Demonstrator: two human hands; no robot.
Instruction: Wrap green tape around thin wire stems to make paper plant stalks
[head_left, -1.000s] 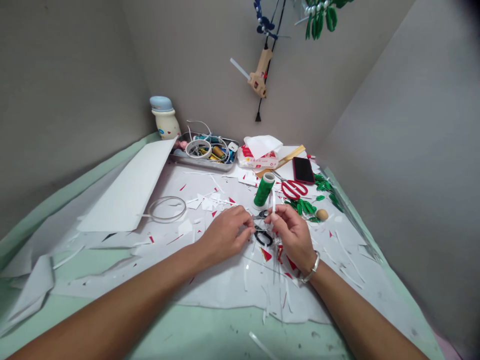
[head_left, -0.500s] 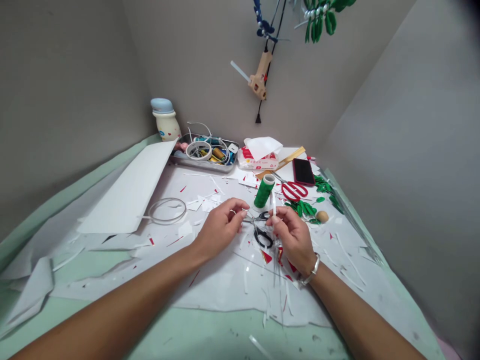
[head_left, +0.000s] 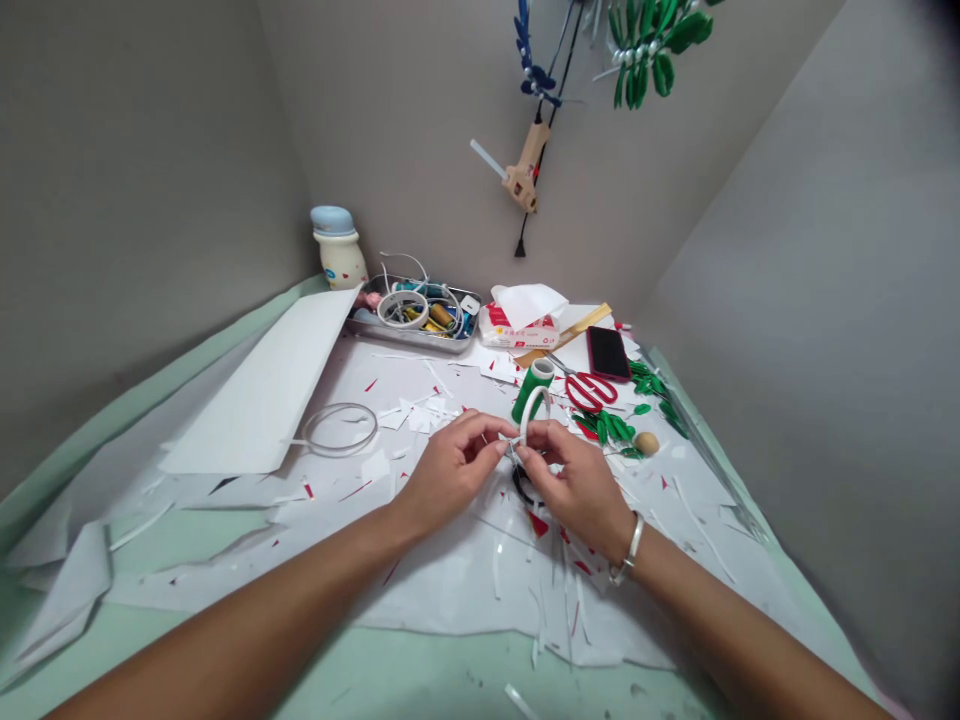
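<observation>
My right hand (head_left: 574, 475) pinches a narrow white ring (head_left: 529, 400), which looks like a thin roll of tape, standing up above its fingers. Close beside it, my left hand (head_left: 461, 465) has thumb and forefinger pressed together on a thin pale strand (head_left: 512, 450). The fingertips of both hands nearly meet. Beneath them lie black-handled scissors (head_left: 523, 487), mostly covered by my right hand. Just behind the ring stands a spool of green thread (head_left: 523, 393), slightly tilted in view.
Red-handled scissors (head_left: 591, 391), green leaf pieces (head_left: 611, 425), a wooden ball (head_left: 646, 443) and a phone (head_left: 607, 354) lie right. At the back are a metal tray (head_left: 427, 341) and a tissue pack (head_left: 517, 330). A wire coil (head_left: 341, 430) lies left. A glue gun (head_left: 523, 175) hangs above.
My hands have come together, the left moving right and the right slightly left. The white ring has turned from edge-on to show its loop. The view has shifted slightly.
</observation>
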